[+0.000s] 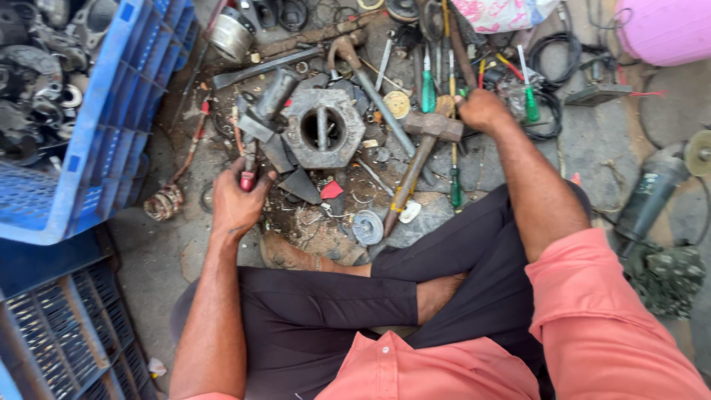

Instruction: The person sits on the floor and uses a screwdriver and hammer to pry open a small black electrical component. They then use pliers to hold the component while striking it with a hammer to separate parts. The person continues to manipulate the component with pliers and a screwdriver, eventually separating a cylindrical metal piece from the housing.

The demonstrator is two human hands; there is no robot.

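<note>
Oily workshop floor (607,141) is filling the frame, littered with tools. At centre left, the left hand (238,201) is closing around a red-handled tool (248,169) whose head is lying against a grey metal part (268,107) beside the big hexagonal nut (323,127). At upper centre-right, the right hand (481,110) is reaching among screwdrivers (455,159), just above the hammer (418,159); its fingers are hidden, so I cannot tell its grip. Holding the tool firmly near its end is probably helping control. At upper left, a blue crate (111,126) is holding greasy metal parts.
</note>
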